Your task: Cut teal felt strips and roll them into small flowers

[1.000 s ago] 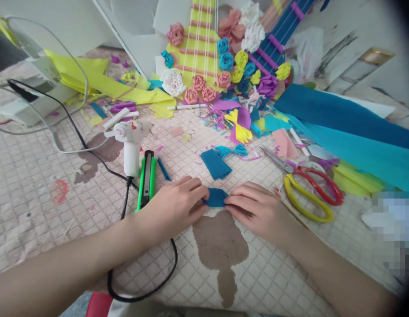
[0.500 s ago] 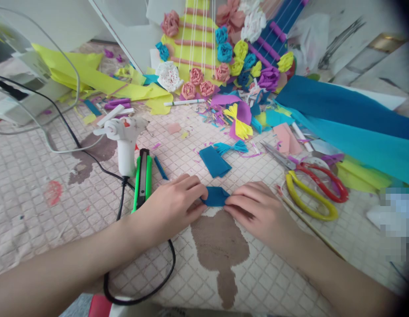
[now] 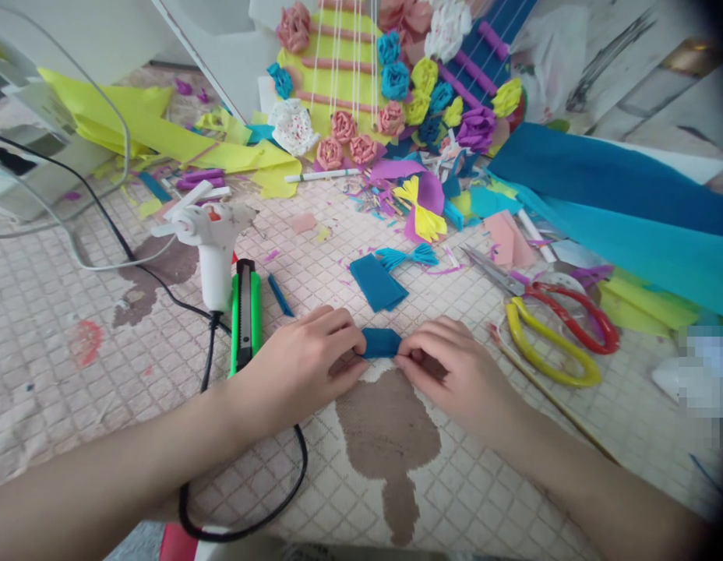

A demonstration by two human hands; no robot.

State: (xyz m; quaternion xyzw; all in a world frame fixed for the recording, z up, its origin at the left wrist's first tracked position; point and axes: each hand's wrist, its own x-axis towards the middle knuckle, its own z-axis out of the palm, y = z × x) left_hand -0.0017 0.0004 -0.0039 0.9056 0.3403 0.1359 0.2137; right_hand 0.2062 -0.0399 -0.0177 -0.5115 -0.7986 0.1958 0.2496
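Observation:
A small folded piece of dark blue paper (image 3: 381, 344) is held low over the table between my two hands. My left hand (image 3: 323, 351) pinches its left end, thumb below and fingers above. At its right end, my right hand (image 3: 443, 354) grips the paper between thumb and fingertips. Just beyond them lies another folded dark blue paper (image 3: 378, 283), beside a pleated light blue paper bow (image 3: 408, 255). A thin dark blue strip (image 3: 280, 295) rests beyond my left hand. The parts of the paper under my fingertips are hidden.
A green utility knife (image 3: 245, 315) and a white glue gun (image 3: 214, 257) with a black cord are on the left. Scissors with red and yellow handles (image 3: 548, 319) and a thin stick (image 3: 563, 401) lie right. Paper scraps and flower-covered paper guitars (image 3: 353, 86) stand behind.
My right fingers have shifted at the paper's right end, and its raised right corner now lies flatter. My left hand keeps its hold. The view has moved slightly.

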